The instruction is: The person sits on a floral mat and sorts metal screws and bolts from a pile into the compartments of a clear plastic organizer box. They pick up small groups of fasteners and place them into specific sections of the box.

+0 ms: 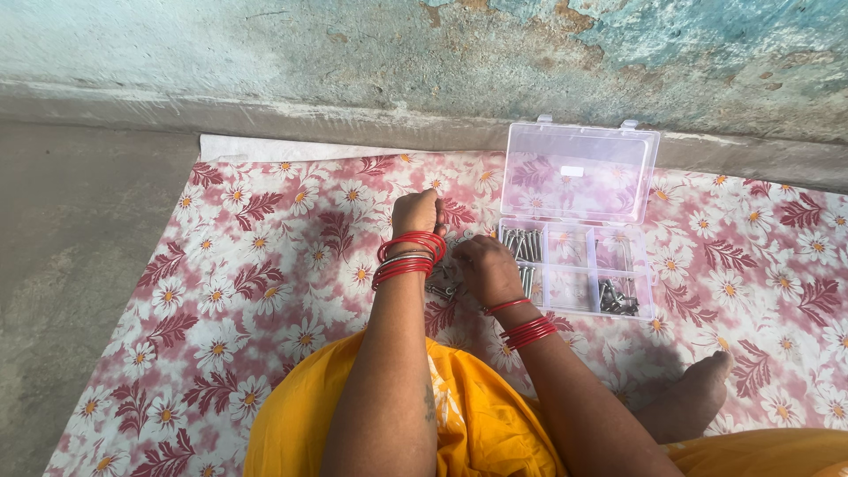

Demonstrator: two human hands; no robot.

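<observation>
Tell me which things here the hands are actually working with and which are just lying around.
In hand:
- left hand and right hand, over loose metal screws on the cloth
- clear compartment box, lid open, holding more screws

Just lying about:
- floral cloth
- white sheet edge beneath it
- red bangles, yellow garment, bare foot

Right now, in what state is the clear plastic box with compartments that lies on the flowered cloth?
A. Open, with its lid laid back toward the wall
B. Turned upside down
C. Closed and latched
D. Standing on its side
A: the clear plastic box lies flat with its lid folded back toward the wall, and metal screws show in its compartments.
</observation>
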